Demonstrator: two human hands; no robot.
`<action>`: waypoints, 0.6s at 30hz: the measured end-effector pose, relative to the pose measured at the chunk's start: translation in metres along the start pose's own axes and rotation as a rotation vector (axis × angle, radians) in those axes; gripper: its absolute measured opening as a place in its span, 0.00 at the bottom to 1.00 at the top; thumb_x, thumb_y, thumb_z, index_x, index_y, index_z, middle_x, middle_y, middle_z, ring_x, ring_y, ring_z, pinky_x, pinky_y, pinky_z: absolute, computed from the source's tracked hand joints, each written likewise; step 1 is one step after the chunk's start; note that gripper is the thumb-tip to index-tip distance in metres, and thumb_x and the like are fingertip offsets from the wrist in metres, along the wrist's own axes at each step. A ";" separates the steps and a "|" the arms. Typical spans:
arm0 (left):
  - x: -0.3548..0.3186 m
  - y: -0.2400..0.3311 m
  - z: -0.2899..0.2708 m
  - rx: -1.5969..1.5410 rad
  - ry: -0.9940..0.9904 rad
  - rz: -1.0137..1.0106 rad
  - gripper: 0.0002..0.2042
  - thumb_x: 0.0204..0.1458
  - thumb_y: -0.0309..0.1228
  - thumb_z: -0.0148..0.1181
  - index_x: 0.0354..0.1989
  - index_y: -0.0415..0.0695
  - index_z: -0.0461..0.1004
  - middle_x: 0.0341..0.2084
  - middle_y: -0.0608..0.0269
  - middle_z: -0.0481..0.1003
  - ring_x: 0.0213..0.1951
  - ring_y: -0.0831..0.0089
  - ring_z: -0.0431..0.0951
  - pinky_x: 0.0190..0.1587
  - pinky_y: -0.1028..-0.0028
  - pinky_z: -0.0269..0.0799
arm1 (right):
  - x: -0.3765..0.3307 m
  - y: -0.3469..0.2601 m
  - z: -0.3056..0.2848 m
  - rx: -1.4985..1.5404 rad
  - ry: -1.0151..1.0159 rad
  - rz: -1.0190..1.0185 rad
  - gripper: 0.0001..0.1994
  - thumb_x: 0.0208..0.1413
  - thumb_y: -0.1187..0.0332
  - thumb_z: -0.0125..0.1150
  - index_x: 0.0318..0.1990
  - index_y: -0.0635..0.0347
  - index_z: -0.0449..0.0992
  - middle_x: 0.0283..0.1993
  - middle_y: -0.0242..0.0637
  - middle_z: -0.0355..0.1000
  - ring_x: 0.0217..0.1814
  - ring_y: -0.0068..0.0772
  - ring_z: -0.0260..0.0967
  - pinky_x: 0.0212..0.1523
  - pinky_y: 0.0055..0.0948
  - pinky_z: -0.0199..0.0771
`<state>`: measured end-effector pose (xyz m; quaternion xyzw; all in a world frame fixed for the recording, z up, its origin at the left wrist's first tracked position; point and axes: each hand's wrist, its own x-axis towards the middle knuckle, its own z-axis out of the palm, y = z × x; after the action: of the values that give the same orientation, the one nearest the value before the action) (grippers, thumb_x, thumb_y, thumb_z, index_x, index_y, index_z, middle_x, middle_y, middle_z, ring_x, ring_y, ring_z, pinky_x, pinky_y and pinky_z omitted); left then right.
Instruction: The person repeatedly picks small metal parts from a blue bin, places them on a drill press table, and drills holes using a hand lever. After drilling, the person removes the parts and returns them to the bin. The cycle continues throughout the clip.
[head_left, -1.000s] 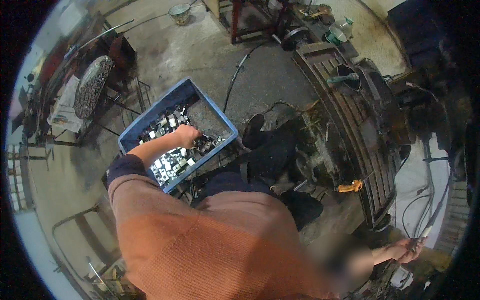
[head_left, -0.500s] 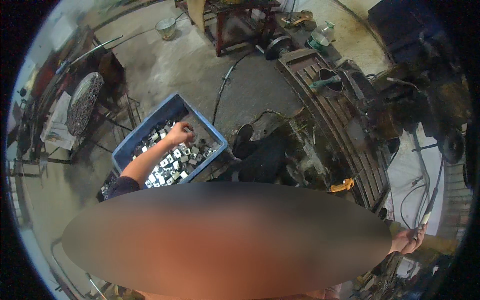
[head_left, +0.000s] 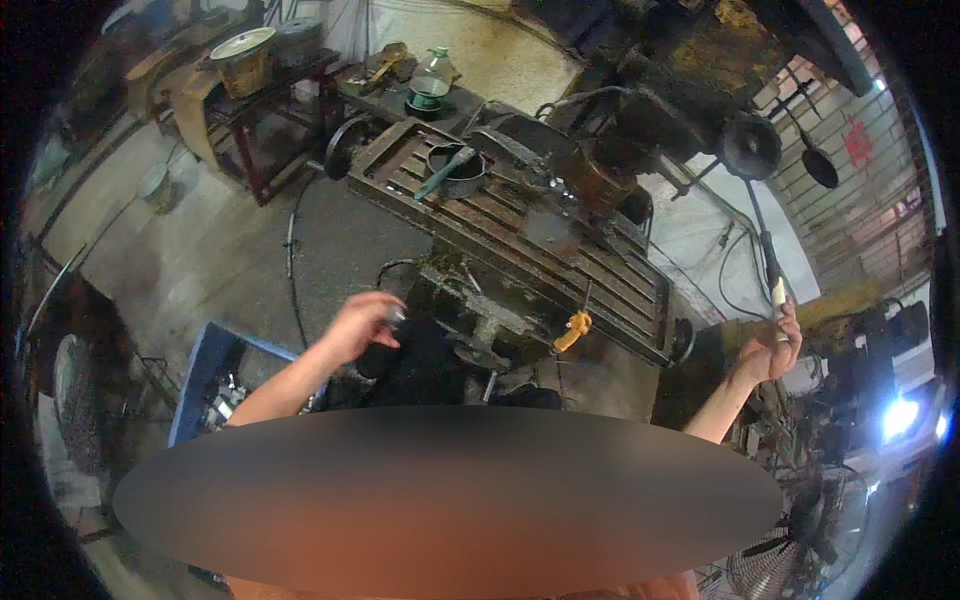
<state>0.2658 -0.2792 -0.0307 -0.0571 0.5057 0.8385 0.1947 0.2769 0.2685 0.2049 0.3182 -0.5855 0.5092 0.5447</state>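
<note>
My left hand point(head_left: 362, 324) is raised in front of me, fingers closed on a small silvery metal part point(head_left: 397, 315), above the floor between a blue bin point(head_left: 205, 358) and a machine table. The blue bin at lower left holds several small metal parts point(head_left: 222, 400). My right hand point(head_left: 772, 350) is out to the right, curled around the pale grip of a long dark lever point(head_left: 769, 262) that rises toward a drill head point(head_left: 640, 120). The rusty slotted machine table point(head_left: 520, 235) lies between my two hands.
A dark ring and a green-handled tool point(head_left: 447, 170) lie on the table's far end. A small bench point(head_left: 265, 90) with a round tin stands at the back left. A cable point(head_left: 292, 262) snakes over the concrete floor. An orange handle point(head_left: 572, 330) sticks out at the table's front edge.
My left hand has come up out of the blue bin with a small part and moved right toward the machine. The view has swung from the bin to the machine table.
</note>
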 end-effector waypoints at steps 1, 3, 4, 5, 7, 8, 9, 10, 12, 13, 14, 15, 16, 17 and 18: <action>0.013 -0.012 0.011 0.290 -0.140 0.042 0.11 0.45 0.29 0.53 0.38 0.39 0.71 0.25 0.61 0.72 0.23 0.69 0.73 0.29 0.67 0.73 | 0.003 -0.003 0.002 -0.008 -0.019 0.016 0.09 0.38 0.72 0.45 0.28 0.65 0.69 0.32 0.39 0.66 0.47 0.47 0.63 0.59 0.52 0.52; 0.029 -0.023 0.041 0.849 -0.324 0.300 0.13 0.43 0.29 0.56 0.38 0.39 0.70 0.27 0.58 0.73 0.25 0.67 0.73 0.30 0.68 0.71 | 0.007 -0.011 0.006 -0.020 0.005 0.048 0.10 0.37 0.73 0.45 0.28 0.66 0.69 0.31 0.40 0.66 0.47 0.47 0.63 0.60 0.53 0.51; 0.031 -0.022 0.058 1.111 -0.352 0.521 0.13 0.42 0.28 0.57 0.37 0.39 0.71 0.26 0.57 0.74 0.24 0.68 0.73 0.28 0.70 0.69 | 0.009 -0.013 0.008 -0.023 0.019 0.065 0.10 0.36 0.73 0.44 0.28 0.66 0.69 0.31 0.40 0.66 0.47 0.47 0.63 0.60 0.53 0.50; 0.043 -0.036 0.064 1.039 -0.349 0.612 0.13 0.39 0.27 0.58 0.37 0.40 0.71 0.22 0.55 0.72 0.23 0.70 0.72 0.27 0.70 0.67 | 0.013 -0.014 0.009 -0.046 0.029 0.073 0.10 0.36 0.74 0.43 0.27 0.66 0.69 0.31 0.41 0.67 0.47 0.46 0.64 0.61 0.54 0.49; 0.044 -0.025 0.082 0.987 -0.318 0.504 0.13 0.39 0.27 0.59 0.36 0.40 0.70 0.21 0.57 0.71 0.23 0.72 0.71 0.27 0.71 0.67 | 0.018 -0.018 0.008 -0.107 0.051 0.115 0.10 0.36 0.74 0.42 0.27 0.67 0.69 0.31 0.43 0.67 0.47 0.46 0.64 0.61 0.54 0.50; 0.048 -0.020 0.087 0.974 -0.290 0.460 0.14 0.39 0.27 0.59 0.36 0.40 0.70 0.20 0.58 0.70 0.23 0.72 0.70 0.27 0.72 0.67 | 0.020 -0.020 0.009 -0.137 0.062 0.135 0.10 0.36 0.75 0.42 0.27 0.67 0.69 0.32 0.44 0.67 0.47 0.46 0.65 0.61 0.53 0.50; 0.053 -0.017 0.086 0.971 -0.266 0.452 0.14 0.38 0.28 0.60 0.35 0.40 0.69 0.18 0.56 0.70 0.23 0.68 0.71 0.27 0.70 0.67 | 0.023 -0.026 0.021 -0.206 0.091 0.139 0.08 0.37 0.75 0.42 0.26 0.67 0.68 0.32 0.45 0.68 0.46 0.45 0.65 0.61 0.53 0.51; 0.057 -0.014 0.085 0.968 -0.240 0.443 0.14 0.37 0.28 0.60 0.35 0.39 0.68 0.16 0.54 0.69 0.22 0.63 0.72 0.27 0.69 0.67 | 0.026 -0.025 0.023 -0.211 0.086 0.127 0.08 0.37 0.75 0.42 0.25 0.67 0.68 0.32 0.45 0.68 0.46 0.44 0.65 0.61 0.53 0.51; 0.070 -0.015 0.079 0.901 -0.170 0.546 0.14 0.37 0.26 0.61 0.33 0.37 0.65 0.17 0.59 0.69 0.21 0.71 0.72 0.26 0.71 0.67 | 0.030 -0.022 0.025 -0.223 0.078 0.106 0.07 0.37 0.75 0.42 0.24 0.67 0.67 0.31 0.46 0.68 0.45 0.43 0.66 0.62 0.52 0.51; 0.072 -0.012 0.077 0.811 -0.176 0.471 0.14 0.37 0.25 0.61 0.32 0.37 0.65 0.17 0.60 0.69 0.21 0.73 0.72 0.25 0.72 0.68 | 0.033 -0.020 0.022 -0.211 0.069 0.082 0.07 0.38 0.75 0.42 0.24 0.67 0.67 0.31 0.46 0.68 0.45 0.43 0.66 0.62 0.52 0.51; 0.075 -0.010 0.073 0.722 -0.182 0.395 0.13 0.38 0.24 0.61 0.32 0.37 0.64 0.18 0.60 0.70 0.21 0.75 0.72 0.24 0.73 0.68 | 0.037 -0.016 0.017 -0.199 0.059 0.058 0.06 0.38 0.75 0.42 0.23 0.67 0.67 0.31 0.47 0.68 0.44 0.42 0.66 0.62 0.53 0.51; 0.077 -0.006 0.070 0.625 -0.212 0.294 0.11 0.41 0.23 0.60 0.31 0.37 0.64 0.18 0.61 0.69 0.20 0.77 0.72 0.22 0.75 0.69 | 0.041 -0.014 0.016 -0.185 0.047 0.034 0.06 0.38 0.75 0.42 0.23 0.67 0.67 0.31 0.47 0.68 0.43 0.42 0.66 0.62 0.53 0.51; 0.083 -0.010 0.064 0.469 -0.246 0.232 0.10 0.44 0.23 0.59 0.29 0.38 0.63 0.18 0.62 0.69 0.18 0.77 0.72 0.21 0.76 0.70 | 0.044 -0.014 0.015 -0.177 0.040 0.031 0.06 0.38 0.75 0.42 0.23 0.67 0.67 0.31 0.47 0.68 0.43 0.42 0.66 0.62 0.53 0.51; 0.085 -0.010 0.060 0.400 -0.249 0.190 0.09 0.45 0.22 0.59 0.29 0.38 0.63 0.17 0.62 0.69 0.18 0.77 0.72 0.20 0.76 0.70 | 0.048 -0.013 0.015 -0.168 0.033 0.028 0.06 0.37 0.75 0.42 0.23 0.67 0.67 0.31 0.47 0.68 0.42 0.41 0.66 0.62 0.53 0.51; 0.086 -0.008 0.058 0.328 -0.253 0.146 0.09 0.45 0.22 0.58 0.28 0.39 0.63 0.17 0.63 0.69 0.18 0.77 0.72 0.20 0.76 0.71 | 0.052 -0.014 0.014 -0.161 0.024 0.026 0.06 0.37 0.75 0.42 0.23 0.67 0.66 0.31 0.47 0.68 0.41 0.41 0.66 0.62 0.53 0.50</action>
<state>0.1958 -0.2024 -0.0346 0.1177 0.6097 0.7573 0.2021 0.2750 0.2607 0.2598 0.2596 -0.6221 0.4713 0.5687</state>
